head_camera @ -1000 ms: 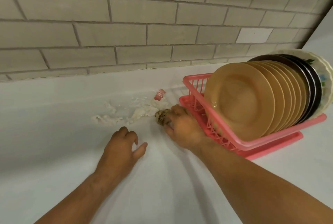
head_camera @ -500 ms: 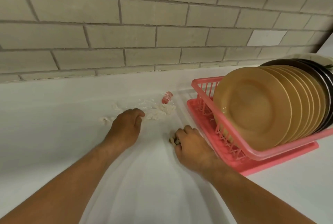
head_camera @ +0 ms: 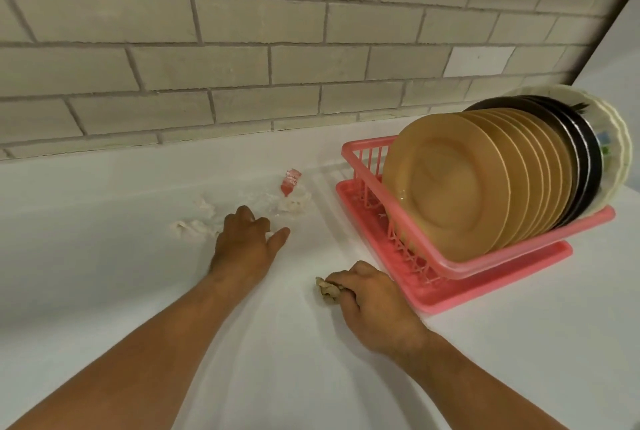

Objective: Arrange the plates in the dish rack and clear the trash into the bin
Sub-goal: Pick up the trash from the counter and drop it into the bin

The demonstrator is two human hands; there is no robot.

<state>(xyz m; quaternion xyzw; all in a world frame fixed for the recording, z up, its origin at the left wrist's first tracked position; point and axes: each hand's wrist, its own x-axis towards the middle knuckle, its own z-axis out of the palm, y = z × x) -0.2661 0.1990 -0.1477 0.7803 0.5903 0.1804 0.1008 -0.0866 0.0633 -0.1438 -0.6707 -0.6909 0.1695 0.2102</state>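
Trash duty: gripping crumpled beige wad [head_camera: 327,288] in right hand [head_camera: 375,306] (mostly hidden under fingers). Covering white tissue scraps [head_camera: 192,228] with left hand [head_camera: 246,247], fingertips hidden, grasp impossible to tell.

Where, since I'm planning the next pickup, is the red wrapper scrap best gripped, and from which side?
The red wrapper scrap lies flat on the counter, so pinch it from above with fingertips, probably at its far end: that end looks free, while the near end touches white tissue bits. Come from the left, away from the pink dish rack.
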